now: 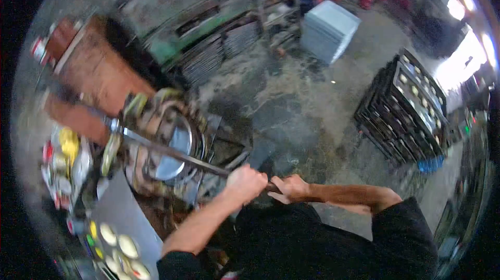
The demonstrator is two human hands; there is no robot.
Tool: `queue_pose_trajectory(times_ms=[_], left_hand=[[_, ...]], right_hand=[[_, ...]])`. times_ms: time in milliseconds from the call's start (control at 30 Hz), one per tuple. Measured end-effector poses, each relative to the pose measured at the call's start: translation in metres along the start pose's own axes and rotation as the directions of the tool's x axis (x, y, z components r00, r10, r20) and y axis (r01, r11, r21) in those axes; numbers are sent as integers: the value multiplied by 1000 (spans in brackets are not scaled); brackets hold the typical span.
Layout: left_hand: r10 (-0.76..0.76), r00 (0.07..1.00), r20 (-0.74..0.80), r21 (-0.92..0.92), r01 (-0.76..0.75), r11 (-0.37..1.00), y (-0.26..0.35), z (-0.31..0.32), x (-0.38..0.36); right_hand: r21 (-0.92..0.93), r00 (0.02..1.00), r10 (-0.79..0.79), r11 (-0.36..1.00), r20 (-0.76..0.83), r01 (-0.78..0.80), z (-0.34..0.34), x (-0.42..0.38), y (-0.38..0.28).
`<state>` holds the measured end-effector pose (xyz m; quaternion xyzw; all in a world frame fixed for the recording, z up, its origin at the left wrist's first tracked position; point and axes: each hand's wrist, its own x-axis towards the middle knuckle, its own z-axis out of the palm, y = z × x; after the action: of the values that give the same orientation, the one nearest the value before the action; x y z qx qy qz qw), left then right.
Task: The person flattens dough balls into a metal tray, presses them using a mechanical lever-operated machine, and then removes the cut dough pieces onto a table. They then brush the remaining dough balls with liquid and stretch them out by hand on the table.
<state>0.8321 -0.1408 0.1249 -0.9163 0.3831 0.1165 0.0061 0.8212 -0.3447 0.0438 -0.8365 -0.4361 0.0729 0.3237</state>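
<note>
Both my hands grip a long dark metal lever (205, 164) that runs slantwise up to the left. My left hand (247, 183) is wrapped round it, a short way in from its near end. Close beside it, my right hand (291, 188) closes on the lever's tip. The bar's far part reaches a worn machine with a reddish-brown body (96, 71). Beneath the bar is a round, shiny metal pan (169, 168), set among the machine's greasy fittings. Motion blurs the machine's far end.
Lower left, a grey metal sheet (125, 209) lies beside pale flat rounds (127, 246). A white box (329, 30) stands on the floor ahead. To the right rises a stack of dark trays (401, 108), the top one holding small pale pieces. Green-edged racking (172, 53) lines the back.
</note>
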Motion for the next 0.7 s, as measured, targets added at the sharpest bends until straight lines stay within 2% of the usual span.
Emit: queue_pose_trajectory(times_ms=[67, 100, 133, 167, 200, 267, 300, 333, 400, 467, 533, 567, 600, 633, 667, 700], left_hand=[[39, 999, -19, 31, -38, 999, 3, -21, -15], [-2, 1000, -19, 39, 3, 999, 0, -40, -18], [37, 999, -20, 25, -37, 999, 0, -58, -22], [77, 997, -26, 12, -76, 997, 1, -66, -23], [44, 999, -25, 17, -44, 999, 0, -62, -22], [65, 997, -43, 69, -62, 996, -10, -36, -7], [-29, 988, 153, 24, 26, 999, -6, -6, 5], [-55, 987, 154, 6, 55, 998, 0, 0, 6], [-88, 988, 129, 86, 78, 993, -1, 4, 10], [-118, 992, 51, 44, 116, 992, -2, 10, 2], [-130, 988, -78, 98, 137, 986, 1, 2, -7], [-165, 983, -86, 88, 172, 981, 7, -4, -16], [-84, 972, -220, 103, 109, 989, 10, -13, -20], [5, 935, -354, 140, 48, 989, 10, -28, -28], [8, 907, -421, 120, 47, 992, 11, -43, -34], [13, 869, -495, 109, 48, 993, 7, -64, -39]], right_hand=[[40, 970, 163, 984, 181, -173, -27, 0, -33], [53, 953, 184, 978, 242, -202, -51, 6, -46], [66, 929, 210, 968, 304, -241, -73, 10, -60], [85, 955, 165, 978, 246, -191, -90, 12, -71], [91, 958, 133, 983, 255, -161, -86, 16, -63], [-55, 960, 165, 986, 228, -157, -57, 23, -33], [-18, 989, 94, 996, 117, -92, -7, 10, -1], [-12, 987, 75, 997, 145, -74, -6, 8, -2], [-78, 986, 115, 991, 116, -107, -9, 11, 4], [14, 991, 121, 992, 52, -122, 3, 11, 6], [158, 970, 198, 963, 142, -219, -16, 15, -8], [204, 919, 260, 923, 296, -327, -26, 12, -12], [191, 920, 232, 934, 315, -301, -45, 14, -19], [271, 903, 245, 897, 352, -349, -70, 18, -36], [337, 883, 262, 852, 389, -401, -94, 21, -53], [493, 922, 328, 779, 208, -388, -110, 23, -70]])
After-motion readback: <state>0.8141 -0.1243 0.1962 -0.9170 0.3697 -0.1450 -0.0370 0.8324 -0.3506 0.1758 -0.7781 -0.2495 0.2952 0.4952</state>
